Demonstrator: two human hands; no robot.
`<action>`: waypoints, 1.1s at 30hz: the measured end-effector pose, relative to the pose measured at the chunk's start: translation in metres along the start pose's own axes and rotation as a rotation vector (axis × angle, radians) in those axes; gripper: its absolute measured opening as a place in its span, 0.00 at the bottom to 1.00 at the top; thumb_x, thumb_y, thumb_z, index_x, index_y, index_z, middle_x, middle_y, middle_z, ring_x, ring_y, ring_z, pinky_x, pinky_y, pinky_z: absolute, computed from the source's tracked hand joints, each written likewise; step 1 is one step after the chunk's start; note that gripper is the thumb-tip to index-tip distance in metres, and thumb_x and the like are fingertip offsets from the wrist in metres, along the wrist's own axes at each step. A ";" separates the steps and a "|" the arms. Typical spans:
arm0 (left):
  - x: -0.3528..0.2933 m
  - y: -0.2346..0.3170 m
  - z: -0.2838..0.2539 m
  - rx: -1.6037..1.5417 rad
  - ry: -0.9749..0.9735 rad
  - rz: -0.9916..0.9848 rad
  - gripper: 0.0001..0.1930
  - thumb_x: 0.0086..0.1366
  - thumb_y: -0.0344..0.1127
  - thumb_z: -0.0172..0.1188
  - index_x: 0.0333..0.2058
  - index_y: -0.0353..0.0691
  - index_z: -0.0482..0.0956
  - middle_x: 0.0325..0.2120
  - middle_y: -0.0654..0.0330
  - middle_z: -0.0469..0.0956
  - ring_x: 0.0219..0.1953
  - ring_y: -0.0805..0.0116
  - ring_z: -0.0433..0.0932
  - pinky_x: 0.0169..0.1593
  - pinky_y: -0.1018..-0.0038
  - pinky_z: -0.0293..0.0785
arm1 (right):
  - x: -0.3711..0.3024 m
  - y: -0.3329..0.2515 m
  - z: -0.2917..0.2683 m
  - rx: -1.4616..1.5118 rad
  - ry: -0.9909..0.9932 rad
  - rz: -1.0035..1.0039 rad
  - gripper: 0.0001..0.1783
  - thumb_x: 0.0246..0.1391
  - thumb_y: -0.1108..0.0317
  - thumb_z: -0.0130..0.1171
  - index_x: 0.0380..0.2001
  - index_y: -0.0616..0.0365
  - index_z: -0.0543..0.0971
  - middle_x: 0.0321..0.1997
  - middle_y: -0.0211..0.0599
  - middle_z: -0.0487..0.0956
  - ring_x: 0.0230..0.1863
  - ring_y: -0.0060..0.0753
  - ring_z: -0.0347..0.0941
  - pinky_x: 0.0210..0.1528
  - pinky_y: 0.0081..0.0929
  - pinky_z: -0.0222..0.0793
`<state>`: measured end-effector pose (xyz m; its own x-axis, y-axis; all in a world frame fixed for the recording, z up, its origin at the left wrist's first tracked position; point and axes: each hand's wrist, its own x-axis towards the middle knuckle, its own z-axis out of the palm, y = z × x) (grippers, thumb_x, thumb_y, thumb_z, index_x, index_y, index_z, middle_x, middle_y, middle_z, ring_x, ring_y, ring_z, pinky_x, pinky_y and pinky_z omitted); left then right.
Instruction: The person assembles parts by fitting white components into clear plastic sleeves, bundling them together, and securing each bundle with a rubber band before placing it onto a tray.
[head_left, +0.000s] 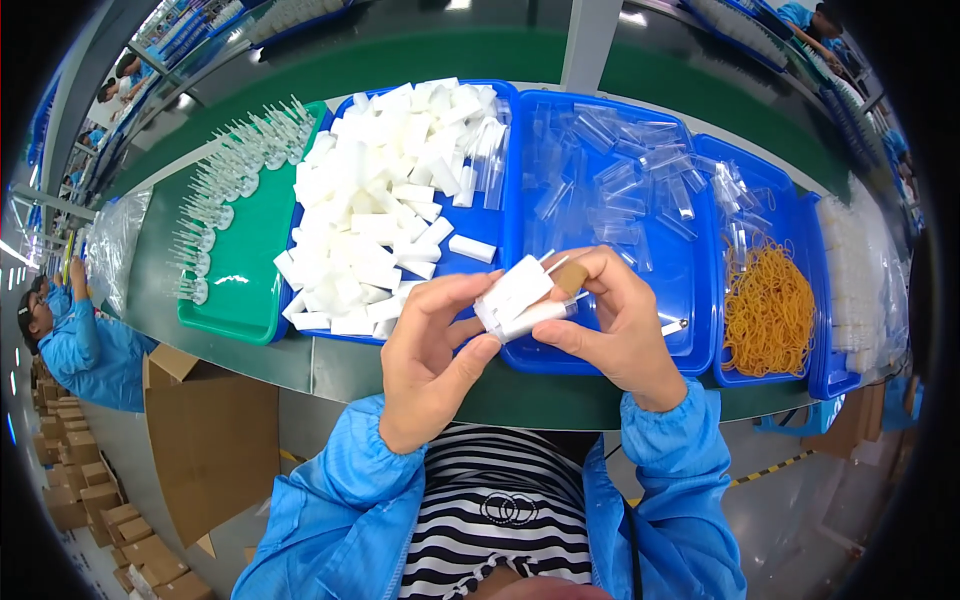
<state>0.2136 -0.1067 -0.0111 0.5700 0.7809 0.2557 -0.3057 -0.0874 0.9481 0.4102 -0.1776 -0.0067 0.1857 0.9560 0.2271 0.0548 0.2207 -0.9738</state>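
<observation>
Between my two hands, above the front edge of the blue trays, is a pair of white rectangular blocks (517, 290) with thin white prongs sticking out and a clear plastic part at the lower end. My left hand (430, 350) grips the left end between thumb and fingers. My right hand (620, 325) pinches the other side, its thumb on the lower block; a brown wrap (570, 278) covers a fingertip. Left of them lies a heaped pile of white blocks (370, 215). Clear plastic sleeves (610, 150) lie loose in the tray beyond my right hand.
A green tray (240, 310) at the left holds rows of white pronged pieces (215, 195). Orange rubber bands (768, 315) fill a blue tray at the right, beside bagged white pieces (860, 270). A cardboard box (215, 440) stands below the table's left side. A co-worker (85, 335) is at far left.
</observation>
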 end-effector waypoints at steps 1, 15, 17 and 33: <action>0.002 0.003 -0.002 0.002 -0.024 -0.012 0.19 0.64 0.18 0.59 0.53 0.32 0.72 0.55 0.52 0.67 0.61 0.53 0.71 0.57 0.64 0.78 | -0.001 0.000 0.000 -0.064 0.011 -0.041 0.16 0.49 0.70 0.73 0.38 0.58 0.76 0.45 0.40 0.79 0.52 0.32 0.75 0.54 0.30 0.71; 0.005 0.005 -0.016 0.146 -0.051 -0.100 0.15 0.65 0.19 0.59 0.51 0.32 0.76 0.60 0.51 0.66 0.57 0.61 0.74 0.56 0.67 0.77 | 0.005 -0.018 -0.038 -0.799 0.001 -0.265 0.12 0.52 0.74 0.62 0.42 0.58 0.81 0.46 0.35 0.81 0.53 0.39 0.73 0.54 0.36 0.66; 0.004 0.001 -0.012 0.153 -0.027 -0.098 0.15 0.64 0.20 0.61 0.50 0.33 0.77 0.59 0.50 0.68 0.56 0.62 0.75 0.56 0.68 0.77 | 0.005 -0.010 -0.038 -0.983 -0.053 -0.313 0.13 0.51 0.73 0.61 0.41 0.57 0.81 0.47 0.35 0.81 0.52 0.38 0.73 0.54 0.35 0.66; 0.008 0.011 -0.014 0.523 -0.189 -0.062 0.15 0.61 0.24 0.66 0.47 0.38 0.81 0.53 0.52 0.74 0.52 0.60 0.78 0.49 0.70 0.79 | -0.002 -0.011 -0.028 -0.731 0.044 -0.288 0.23 0.49 0.77 0.63 0.51 0.60 0.76 0.45 0.39 0.81 0.39 0.33 0.79 0.46 0.32 0.74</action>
<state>0.2040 -0.0926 -0.0014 0.7166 0.6738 0.1801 0.1248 -0.3779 0.9174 0.4367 -0.1872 0.0039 0.1043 0.8687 0.4842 0.7354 0.2604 -0.6256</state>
